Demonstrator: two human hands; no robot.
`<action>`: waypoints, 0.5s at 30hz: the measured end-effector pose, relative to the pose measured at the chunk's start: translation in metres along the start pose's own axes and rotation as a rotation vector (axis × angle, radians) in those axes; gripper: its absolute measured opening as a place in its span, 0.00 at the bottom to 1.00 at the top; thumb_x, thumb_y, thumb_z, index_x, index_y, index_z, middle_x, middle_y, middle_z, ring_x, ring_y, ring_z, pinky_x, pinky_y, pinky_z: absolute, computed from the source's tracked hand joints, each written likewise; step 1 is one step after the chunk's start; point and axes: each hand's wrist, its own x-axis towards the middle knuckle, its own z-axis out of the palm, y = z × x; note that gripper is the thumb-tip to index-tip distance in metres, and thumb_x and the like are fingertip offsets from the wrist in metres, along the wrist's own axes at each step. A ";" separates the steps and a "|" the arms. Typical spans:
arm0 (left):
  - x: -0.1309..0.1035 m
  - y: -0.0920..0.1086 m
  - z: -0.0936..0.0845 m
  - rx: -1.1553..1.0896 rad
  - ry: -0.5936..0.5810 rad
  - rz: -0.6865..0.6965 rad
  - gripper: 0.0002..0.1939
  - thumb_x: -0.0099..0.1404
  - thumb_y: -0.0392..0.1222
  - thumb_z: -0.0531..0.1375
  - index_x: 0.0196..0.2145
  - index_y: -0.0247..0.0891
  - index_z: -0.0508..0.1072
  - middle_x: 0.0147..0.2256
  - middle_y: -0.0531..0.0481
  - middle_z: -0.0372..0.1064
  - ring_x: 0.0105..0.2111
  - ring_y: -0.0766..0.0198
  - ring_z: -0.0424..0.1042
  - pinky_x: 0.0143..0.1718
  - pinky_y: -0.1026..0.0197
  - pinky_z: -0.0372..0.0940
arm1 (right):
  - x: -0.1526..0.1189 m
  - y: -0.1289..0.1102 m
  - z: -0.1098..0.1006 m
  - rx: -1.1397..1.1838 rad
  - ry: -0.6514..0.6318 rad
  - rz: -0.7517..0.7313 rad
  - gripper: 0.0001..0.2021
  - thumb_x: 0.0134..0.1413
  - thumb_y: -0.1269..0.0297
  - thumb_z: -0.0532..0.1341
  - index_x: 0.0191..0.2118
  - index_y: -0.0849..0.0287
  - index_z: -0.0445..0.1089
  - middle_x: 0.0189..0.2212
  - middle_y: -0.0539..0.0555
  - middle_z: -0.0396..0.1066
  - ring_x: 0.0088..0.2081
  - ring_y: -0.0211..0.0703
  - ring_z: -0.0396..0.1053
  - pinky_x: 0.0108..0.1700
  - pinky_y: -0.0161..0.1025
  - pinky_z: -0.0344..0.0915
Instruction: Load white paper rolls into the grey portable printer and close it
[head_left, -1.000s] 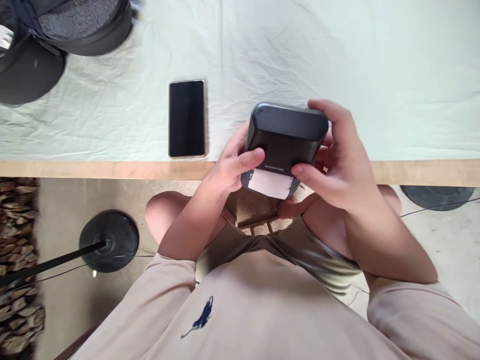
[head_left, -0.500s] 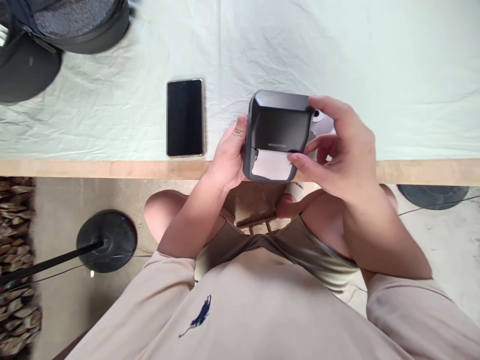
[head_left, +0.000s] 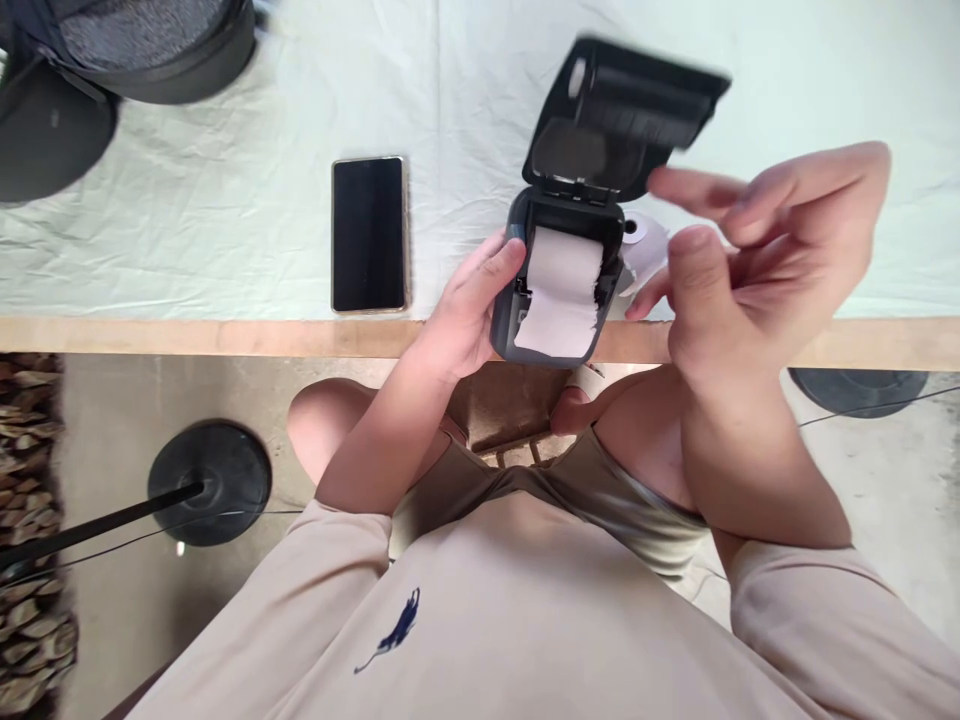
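My left hand [head_left: 480, 300] grips a small black label printer [head_left: 504, 335] by its left side, thumb on the rim. The printer's lid [head_left: 637, 95] is swung up on its hinge. Inside lies a white paper roll [head_left: 566, 265], its torn end hanging over the front edge. My right hand [head_left: 765, 250] is to the right of the printer with its fingers apart, one fingertip close to the raised lid; whether it touches cannot be seen. Behind the printer's right side, a second paper roll [head_left: 636, 228] with a torn end rests on the table, partly hidden.
A phone [head_left: 368, 235] with a dark screen lies on the cloth-covered table [head_left: 450, 100] at my left. Dark bags [head_left: 150, 55] sit at the far left corner. The table's wooden edge [head_left: 225, 336] runs before me. Below stands a round black base [head_left: 217, 480] with a pole.
The printer's lid has gone from closed to raised, exposing the paper roll inside. My right hand has moved off the lid to the right and its fingers have spread.
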 end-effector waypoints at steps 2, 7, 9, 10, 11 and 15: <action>-0.001 -0.001 -0.003 0.015 -0.040 0.015 0.12 0.78 0.49 0.62 0.45 0.40 0.82 0.43 0.45 0.84 0.56 0.45 0.84 0.47 0.53 0.81 | 0.004 0.000 -0.003 -0.093 -0.079 -0.065 0.07 0.68 0.60 0.67 0.42 0.50 0.67 0.39 0.49 0.78 0.44 0.47 0.85 0.20 0.34 0.65; -0.001 -0.003 -0.009 0.017 -0.099 0.045 0.13 0.77 0.52 0.65 0.46 0.41 0.81 0.46 0.45 0.83 0.56 0.46 0.84 0.43 0.57 0.80 | 0.017 -0.004 -0.011 -0.433 -0.372 -0.116 0.02 0.63 0.65 0.67 0.40 0.51 0.76 0.42 0.48 0.86 0.22 0.36 0.68 0.28 0.42 0.67; -0.001 -0.003 -0.010 0.023 -0.102 0.028 0.13 0.75 0.53 0.66 0.46 0.42 0.81 0.48 0.46 0.82 0.57 0.46 0.83 0.44 0.58 0.80 | 0.020 -0.005 -0.014 -0.538 -0.483 -0.071 0.07 0.62 0.64 0.66 0.45 0.48 0.79 0.44 0.49 0.86 0.25 0.40 0.71 0.31 0.43 0.68; -0.002 -0.002 -0.010 0.025 -0.099 0.015 0.12 0.75 0.52 0.67 0.46 0.42 0.81 0.47 0.47 0.82 0.57 0.47 0.83 0.44 0.58 0.81 | 0.022 -0.005 -0.014 -0.591 -0.534 -0.056 0.12 0.61 0.64 0.66 0.49 0.47 0.81 0.42 0.49 0.86 0.26 0.42 0.73 0.32 0.44 0.67; -0.002 -0.002 -0.009 0.026 -0.090 0.004 0.10 0.75 0.50 0.67 0.46 0.42 0.81 0.44 0.48 0.81 0.57 0.47 0.84 0.45 0.58 0.81 | 0.023 -0.005 -0.015 -0.648 -0.582 -0.047 0.17 0.60 0.63 0.66 0.54 0.46 0.81 0.40 0.50 0.85 0.27 0.45 0.74 0.32 0.44 0.65; -0.004 0.001 -0.002 0.011 -0.013 -0.010 0.06 0.77 0.40 0.63 0.42 0.39 0.80 0.34 0.52 0.77 0.56 0.50 0.85 0.48 0.57 0.82 | 0.025 -0.008 -0.014 -0.776 -0.647 -0.057 0.22 0.59 0.59 0.67 0.60 0.43 0.79 0.34 0.52 0.82 0.29 0.52 0.76 0.30 0.43 0.59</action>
